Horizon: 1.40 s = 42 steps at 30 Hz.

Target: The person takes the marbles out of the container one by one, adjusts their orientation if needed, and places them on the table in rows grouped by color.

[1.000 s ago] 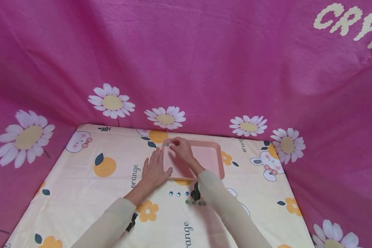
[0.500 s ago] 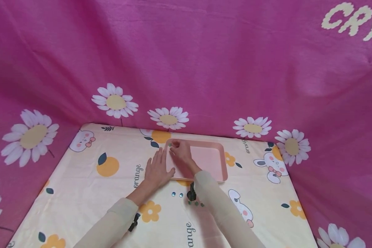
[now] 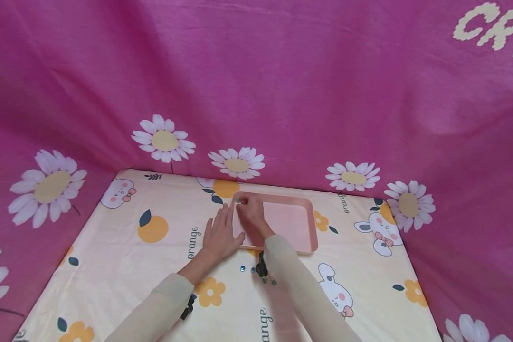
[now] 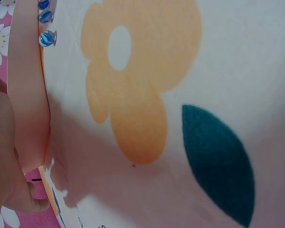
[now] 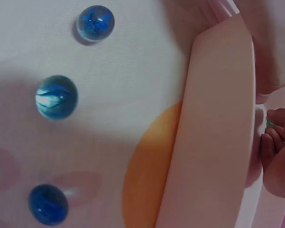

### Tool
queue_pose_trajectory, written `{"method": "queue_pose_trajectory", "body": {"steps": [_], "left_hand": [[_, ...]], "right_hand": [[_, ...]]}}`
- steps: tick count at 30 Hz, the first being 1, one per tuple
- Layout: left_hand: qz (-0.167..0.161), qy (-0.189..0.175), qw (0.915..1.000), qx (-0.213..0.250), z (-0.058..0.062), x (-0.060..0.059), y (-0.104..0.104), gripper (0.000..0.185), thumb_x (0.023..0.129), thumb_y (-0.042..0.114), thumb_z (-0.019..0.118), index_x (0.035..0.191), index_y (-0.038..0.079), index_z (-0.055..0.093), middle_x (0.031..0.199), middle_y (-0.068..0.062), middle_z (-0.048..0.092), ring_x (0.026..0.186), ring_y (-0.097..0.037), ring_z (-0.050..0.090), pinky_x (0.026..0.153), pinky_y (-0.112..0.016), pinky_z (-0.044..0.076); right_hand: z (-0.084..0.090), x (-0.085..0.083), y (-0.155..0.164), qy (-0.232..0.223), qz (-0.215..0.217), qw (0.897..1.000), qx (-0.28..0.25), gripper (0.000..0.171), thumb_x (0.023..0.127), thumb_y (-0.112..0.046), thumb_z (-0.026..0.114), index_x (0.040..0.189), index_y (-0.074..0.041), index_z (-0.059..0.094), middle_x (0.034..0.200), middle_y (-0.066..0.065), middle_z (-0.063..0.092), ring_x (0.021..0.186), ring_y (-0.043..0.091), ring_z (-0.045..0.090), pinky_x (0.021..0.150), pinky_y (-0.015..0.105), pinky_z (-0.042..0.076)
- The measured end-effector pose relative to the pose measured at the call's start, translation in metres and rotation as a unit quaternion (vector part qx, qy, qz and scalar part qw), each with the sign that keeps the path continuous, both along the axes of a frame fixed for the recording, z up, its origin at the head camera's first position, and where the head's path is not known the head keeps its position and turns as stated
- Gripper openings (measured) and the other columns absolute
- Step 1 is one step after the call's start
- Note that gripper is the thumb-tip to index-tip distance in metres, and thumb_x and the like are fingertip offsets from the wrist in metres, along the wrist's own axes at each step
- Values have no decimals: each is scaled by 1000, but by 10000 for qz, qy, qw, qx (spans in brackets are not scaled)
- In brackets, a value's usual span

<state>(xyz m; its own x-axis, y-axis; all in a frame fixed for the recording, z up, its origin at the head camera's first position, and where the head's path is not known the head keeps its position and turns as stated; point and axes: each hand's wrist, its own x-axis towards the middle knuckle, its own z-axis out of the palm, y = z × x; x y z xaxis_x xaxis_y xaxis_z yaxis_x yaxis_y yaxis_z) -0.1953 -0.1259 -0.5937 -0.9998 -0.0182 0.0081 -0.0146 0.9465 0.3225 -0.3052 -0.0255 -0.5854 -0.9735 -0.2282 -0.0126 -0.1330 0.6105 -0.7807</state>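
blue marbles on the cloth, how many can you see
3. In the right wrist view, three blue marbles sit on the cloth beside the pink tray: the top one, the middle one, the bottom one. The right arm may hide others from the head view.

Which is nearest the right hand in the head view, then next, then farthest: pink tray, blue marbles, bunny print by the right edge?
1. Pink tray: under the right hand.
2. Blue marbles: on the cloth, nearer the person.
3. Bunny print: far right.

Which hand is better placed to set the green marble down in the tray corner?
The right hand: its fingertips already pinch the green marble over the pink tray. The left hand lies flat beside it.
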Motion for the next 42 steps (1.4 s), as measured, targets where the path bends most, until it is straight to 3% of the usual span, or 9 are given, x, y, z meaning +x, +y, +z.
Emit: {"method": "queue_pose_trajectory", "body": {"steps": [8,12,20,29,35,42], "left_hand": [[-61,-95,9999,-53,5,0,7,95,92,56,56,161,8,10,166,-13,14,150,-31,17,116,-56,22],[-95,-11,10000,-1,4,-1,10,95,92,55,56,161,8,11,165,-13,15,150,-31,18,116,-56,22],[-149,1,9999,-7,-1,0,14,96,92,57,54,161,9,8,166,-13,13,150,-31,18,116,-56,22],[-54,-140,9998,-139,1,1,9,94,92,56,55,160,6,14,166,-14,13,150,-31,17,117,-55,21],[-21,-165,9998,-116,2,0,6,93,92,56,54,160,5,14,166,-15,12,150,-31,16,117,-54,20],[23,-182,9996,-203,5,2,4,94,92,56,55,160,5,14,166,-15,12,150,-32,16,117,-55,20]], "right_hand": [[-2,-4,3,188,-39,9998,-89,16,92,0,65,95,-12,76,86,1,67,81,18,59,75,30,52],[-2,-5,5,160,-44,9998,-65,16,92,-2,66,90,-15,75,86,-1,67,83,17,60,77,30,52],[-12,-10,11,-99,-190,9994,257,15,95,-9,64,95,-18,75,86,-2,63,84,16,58,77,29,49],[0,8,24,543,-15,9985,31,5,85,-4,69,82,-1,69,75,6,65,71,18,58,68,34,52],[8,16,35,96,-161,9998,-46,8,87,-9,74,84,-4,70,73,2,65,66,13,58,62,26,50],[11,25,48,-184,-96,9973,-703,7,85,-6,76,87,-3,70,74,2,66,59,10,59,56,21,49]]}}
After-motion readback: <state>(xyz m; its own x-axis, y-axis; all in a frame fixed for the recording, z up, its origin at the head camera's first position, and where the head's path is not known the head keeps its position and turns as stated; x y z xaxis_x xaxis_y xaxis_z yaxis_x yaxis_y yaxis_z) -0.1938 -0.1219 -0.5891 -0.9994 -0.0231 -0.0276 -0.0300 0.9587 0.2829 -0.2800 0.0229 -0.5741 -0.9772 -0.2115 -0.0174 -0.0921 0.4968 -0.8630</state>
